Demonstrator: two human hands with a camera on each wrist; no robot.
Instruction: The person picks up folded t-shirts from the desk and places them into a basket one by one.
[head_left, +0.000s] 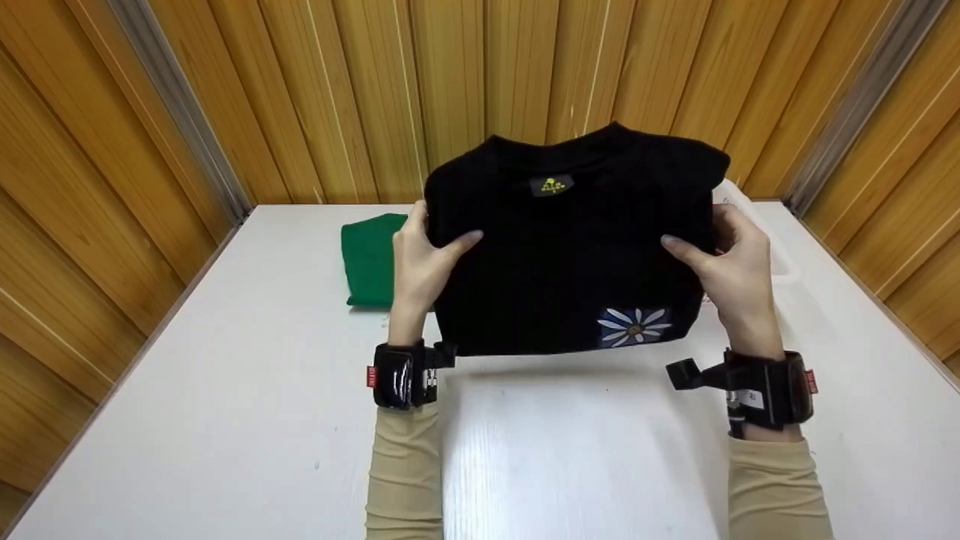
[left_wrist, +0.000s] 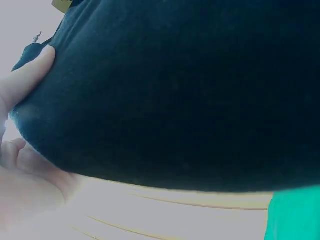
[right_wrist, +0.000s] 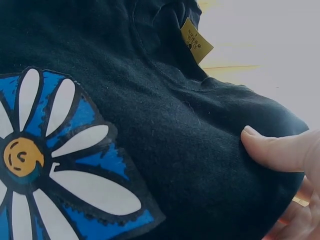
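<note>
A folded black T-shirt [head_left: 555, 255] hangs above the table, held up by both hands. Its collar faces away, with a neck label [head_left: 552, 185] inside, and a white daisy print [head_left: 634, 328] shows near the lower right edge. My left hand [head_left: 424, 259] grips the left side, thumb on the front and fingers behind. On the opposite side my right hand [head_left: 739, 262] pinches the shirt the same way, as the right wrist view also shows with its thumb [right_wrist: 272, 149] on the cloth. The fingers behind the fabric are mostly hidden.
A folded green cloth [head_left: 371, 259] lies on the white table [head_left: 262, 375], left of the shirt and partly behind the left hand. Behind the right hand stands a white plastic container [head_left: 784, 266], mostly covered. Wood-patterned walls [head_left: 450, 97] enclose the back and sides.
</note>
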